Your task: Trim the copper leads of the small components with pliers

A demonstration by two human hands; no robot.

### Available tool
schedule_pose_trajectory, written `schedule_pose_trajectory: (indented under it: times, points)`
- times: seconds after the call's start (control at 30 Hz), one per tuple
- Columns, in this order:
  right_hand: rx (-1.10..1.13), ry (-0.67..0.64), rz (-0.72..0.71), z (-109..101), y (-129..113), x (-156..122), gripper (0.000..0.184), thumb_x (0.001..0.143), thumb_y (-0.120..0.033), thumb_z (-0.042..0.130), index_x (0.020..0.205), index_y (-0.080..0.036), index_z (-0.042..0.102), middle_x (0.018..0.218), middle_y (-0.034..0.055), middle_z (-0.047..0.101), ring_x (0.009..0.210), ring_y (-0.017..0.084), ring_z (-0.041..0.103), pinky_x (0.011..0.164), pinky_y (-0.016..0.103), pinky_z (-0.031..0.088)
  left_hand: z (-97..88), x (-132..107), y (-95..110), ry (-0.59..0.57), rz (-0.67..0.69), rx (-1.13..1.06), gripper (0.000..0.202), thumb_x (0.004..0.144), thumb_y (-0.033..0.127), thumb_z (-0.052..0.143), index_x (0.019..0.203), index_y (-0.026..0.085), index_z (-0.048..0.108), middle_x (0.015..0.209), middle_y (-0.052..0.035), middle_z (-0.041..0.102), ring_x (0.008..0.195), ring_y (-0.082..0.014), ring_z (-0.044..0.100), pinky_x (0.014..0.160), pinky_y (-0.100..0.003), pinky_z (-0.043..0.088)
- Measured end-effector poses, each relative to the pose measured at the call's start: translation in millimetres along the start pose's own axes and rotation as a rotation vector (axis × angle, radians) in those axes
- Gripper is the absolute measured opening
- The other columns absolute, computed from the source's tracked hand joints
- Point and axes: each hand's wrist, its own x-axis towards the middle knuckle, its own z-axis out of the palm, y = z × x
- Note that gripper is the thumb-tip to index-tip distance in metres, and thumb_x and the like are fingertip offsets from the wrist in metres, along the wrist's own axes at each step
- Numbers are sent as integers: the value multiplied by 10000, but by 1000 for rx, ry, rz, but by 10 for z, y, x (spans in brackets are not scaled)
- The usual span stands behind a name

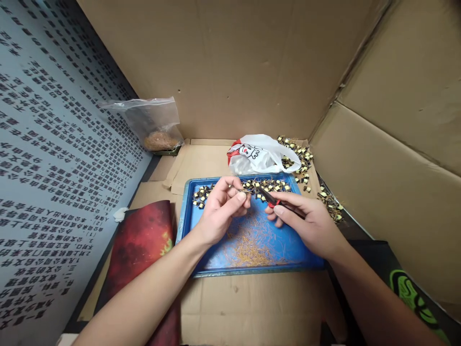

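Observation:
My left hand point(220, 211) pinches a small yellow-and-black component point(246, 190) above a blue tray point(306, 257). My right hand point(306, 218) is closed round small cutters with red handles point(269, 197), whose tip points at that component. Several similar components point(273, 184) lie along the tray's far edge. Thin cut wire bits point(248, 242) are scattered over the tray's middle, under both hands.
Cardboard walls point(252, 62) close in the back and right. A white plastic bag point(257, 154) and more loose components point(297, 153) lie behind the tray. A clear bag with brown scraps point(156, 125) sits at back left. A red mat point(140, 240) is left of the tray.

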Motion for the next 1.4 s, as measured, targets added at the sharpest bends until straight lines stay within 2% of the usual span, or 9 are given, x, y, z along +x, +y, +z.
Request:
schedule_pose_trajectory:
  times: [0.1,0.23,0.37,0.53,0.6,0.7,0.87,1.07,1.4]
  points:
    - [134,-98,9,67,12,-10,372,1003,-380,754,1337,-222,793,1048,92,836,920,197,807,837,325,682,-13,7,-13,-13,3,10,296,978,335,789,1063,209,535,804,11,649,686,-91,531,617,-187,419]
    - [222,-103,49,143,4,-42,417,1006,-391,741,1372,-192,771,936,82,803,734,160,749,645,274,653,-12,0,-27,-45,-5,33,269,993,336,773,1045,198,548,815,7,643,713,-94,565,638,-185,437]
    - [93,-41,33,158,-30,-67,412,1032,-365,681,1377,-162,776,773,29,715,571,119,615,446,215,498,0,-22,-21,-58,-11,54,245,998,324,767,1027,186,566,822,2,634,729,-94,568,637,-185,425]
    - [-114,180,-31,57,23,-27,442,1057,-383,645,1417,-150,750,787,37,748,568,147,644,507,279,556,4,-51,0,-54,13,48,234,988,302,776,1025,185,577,821,1,642,750,-97,589,680,-193,451]
    - [-268,225,-148,18,31,-3,404,1052,-323,642,1404,-164,762,904,78,802,727,194,740,668,338,635,2,-39,7,-31,-5,25,265,976,315,790,1036,192,564,804,3,650,741,-102,594,673,-196,455]
    - [-438,148,-422,25,5,10,353,1008,-209,672,1338,-187,798,1086,113,822,951,239,775,871,398,647,8,-10,19,-4,-61,-34,333,955,342,813,1073,209,531,773,14,652,694,-101,564,615,-188,422]
    - [-535,162,-623,121,-28,-12,376,1005,-133,656,1366,-155,761,1154,145,813,1014,247,768,911,416,634,48,-14,36,-5,-108,-85,374,946,358,822,1070,219,499,748,29,638,635,-83,482,580,-187,351]
    - [-529,166,-626,163,-34,-50,398,1021,-129,630,1395,-184,755,1121,117,835,914,205,797,814,336,668,107,-50,27,-7,-142,-90,389,930,377,827,1049,225,489,760,22,633,627,-89,455,594,-207,324]
    - [-495,144,-554,191,-82,-73,390,1017,-146,630,1374,-193,780,1181,113,849,956,220,833,869,349,696,135,-55,10,15,-121,-97,326,950,375,753,1014,227,470,726,35,558,615,-96,417,603,-230,305]
